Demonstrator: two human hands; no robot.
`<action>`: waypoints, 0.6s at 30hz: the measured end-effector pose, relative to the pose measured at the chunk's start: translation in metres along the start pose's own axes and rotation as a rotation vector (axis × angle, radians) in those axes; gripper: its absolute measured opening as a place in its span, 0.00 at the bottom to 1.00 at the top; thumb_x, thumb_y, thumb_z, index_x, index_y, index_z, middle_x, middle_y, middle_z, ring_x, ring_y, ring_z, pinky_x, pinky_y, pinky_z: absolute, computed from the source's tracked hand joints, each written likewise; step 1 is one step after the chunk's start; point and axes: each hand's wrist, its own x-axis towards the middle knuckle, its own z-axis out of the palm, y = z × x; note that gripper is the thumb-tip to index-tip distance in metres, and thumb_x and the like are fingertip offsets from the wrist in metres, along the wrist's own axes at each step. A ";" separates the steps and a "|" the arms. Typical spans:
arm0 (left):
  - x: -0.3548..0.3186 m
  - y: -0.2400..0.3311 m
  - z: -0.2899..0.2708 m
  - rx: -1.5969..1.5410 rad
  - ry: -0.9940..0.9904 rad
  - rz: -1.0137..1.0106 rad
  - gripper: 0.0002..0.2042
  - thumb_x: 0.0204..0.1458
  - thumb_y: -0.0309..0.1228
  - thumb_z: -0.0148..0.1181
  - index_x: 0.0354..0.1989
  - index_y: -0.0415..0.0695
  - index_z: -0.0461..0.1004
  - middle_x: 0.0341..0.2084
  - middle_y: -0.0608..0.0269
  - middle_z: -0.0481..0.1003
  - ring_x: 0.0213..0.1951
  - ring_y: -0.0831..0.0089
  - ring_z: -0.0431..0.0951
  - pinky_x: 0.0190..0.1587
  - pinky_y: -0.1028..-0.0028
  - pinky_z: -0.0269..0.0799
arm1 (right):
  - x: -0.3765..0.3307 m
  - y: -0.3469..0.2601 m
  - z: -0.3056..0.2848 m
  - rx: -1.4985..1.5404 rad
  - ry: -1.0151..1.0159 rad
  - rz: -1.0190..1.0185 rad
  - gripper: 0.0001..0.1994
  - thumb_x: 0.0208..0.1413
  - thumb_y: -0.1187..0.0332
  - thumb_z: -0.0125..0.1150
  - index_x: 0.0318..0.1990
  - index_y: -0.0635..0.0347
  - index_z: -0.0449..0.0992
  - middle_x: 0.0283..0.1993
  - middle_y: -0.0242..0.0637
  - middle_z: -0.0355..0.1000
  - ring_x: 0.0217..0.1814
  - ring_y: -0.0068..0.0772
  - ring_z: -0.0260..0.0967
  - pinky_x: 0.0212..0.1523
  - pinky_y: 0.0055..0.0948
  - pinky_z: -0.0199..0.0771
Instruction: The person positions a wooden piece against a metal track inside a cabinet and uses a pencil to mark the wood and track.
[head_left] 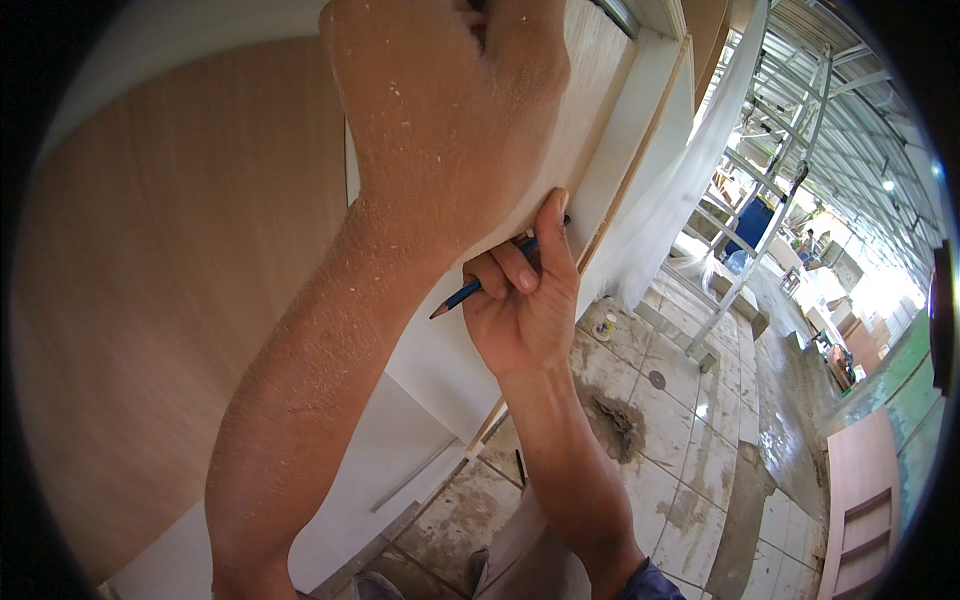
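Observation:
My left hand [450, 90] is raised close to the camera at the top of the view, its back and dusty wrist toward me. Its fingers run out of the picture or are hidden, so what they grip cannot be made out. Below it, my right hand [530, 310] is closed on a blue pencil [462, 297], whose sharpened tip points down and left. The right thumb stretches up to the lower part of a pale wood-grain panel [590, 90]. This panel lies inside a white cabinet frame [625, 130] with a raw brown edge.
A large wood-grain panel [180, 270] fills the left side. Dirty floor tiles [680, 440] have a broken hole [615, 425]. Translucent plastic sheeting [650, 230] hangs beside a metal ladder [770, 210]. A pinkish wooden panel [862, 460] leans at the lower right.

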 end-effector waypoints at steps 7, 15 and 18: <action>-0.001 -0.004 0.011 0.091 0.070 0.065 0.10 0.64 0.27 0.57 0.41 0.28 0.73 0.29 0.54 0.80 0.32 0.79 0.79 0.35 0.79 0.72 | 0.000 0.000 -0.001 -0.001 0.017 0.001 0.10 0.70 0.56 0.54 0.45 0.50 0.74 0.40 0.21 0.77 0.16 0.07 0.52 0.19 0.15 0.50; 0.001 0.011 0.010 0.073 0.053 -0.136 0.11 0.64 0.28 0.56 0.41 0.28 0.73 0.30 0.56 0.80 0.33 0.80 0.78 0.36 0.78 0.72 | 0.001 -0.001 -0.005 0.007 0.011 -0.002 0.10 0.70 0.56 0.54 0.45 0.50 0.74 0.40 0.20 0.77 0.17 0.07 0.53 0.20 0.15 0.50; -0.002 -0.009 0.009 0.108 0.067 -0.020 0.11 0.65 0.29 0.56 0.41 0.29 0.73 0.29 0.59 0.78 0.32 0.81 0.76 0.36 0.77 0.71 | 0.002 0.001 0.000 -0.008 0.018 -0.002 0.10 0.70 0.56 0.54 0.45 0.50 0.74 0.39 0.20 0.76 0.17 0.07 0.53 0.20 0.15 0.49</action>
